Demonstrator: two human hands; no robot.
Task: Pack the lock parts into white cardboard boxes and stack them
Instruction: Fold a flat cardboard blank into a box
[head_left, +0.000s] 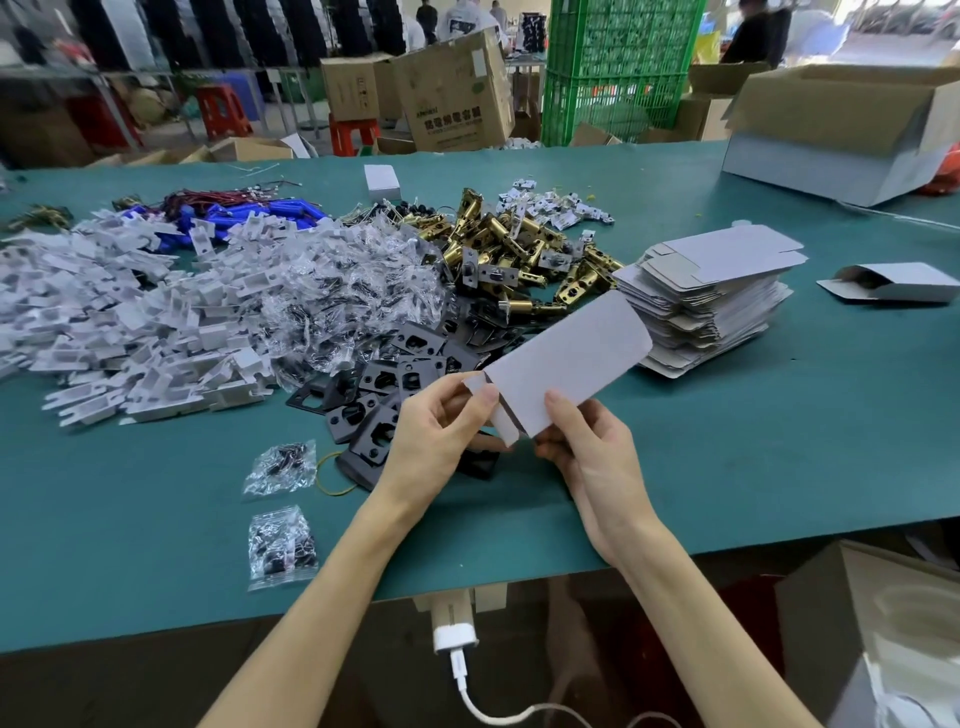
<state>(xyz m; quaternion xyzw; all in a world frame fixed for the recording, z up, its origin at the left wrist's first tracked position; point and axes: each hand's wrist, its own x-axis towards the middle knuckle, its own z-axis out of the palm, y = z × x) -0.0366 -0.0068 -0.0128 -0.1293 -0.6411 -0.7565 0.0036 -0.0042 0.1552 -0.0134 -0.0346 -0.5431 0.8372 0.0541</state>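
Note:
Both hands hold one flat white cardboard box blank (566, 358) above the green table (727, 441). My left hand (434, 436) pinches its near left flap with thumb and fingers. My right hand (587, 447) grips the near right edge, thumb on top. A stack of flat box blanks (711, 296) lies to the right. Lock parts lie in heaps: black strike plates (395, 384), brass latches (498, 244), clear screw bags (343, 291), white plastic pieces (119, 317).
A folded white box (893, 283) lies at the far right. A large open carton (852, 130) stands at the back right, a small white box (383, 182) at the back. Two screw bags (280, 545) lie near the front edge. A white charger (454, 631) hangs below.

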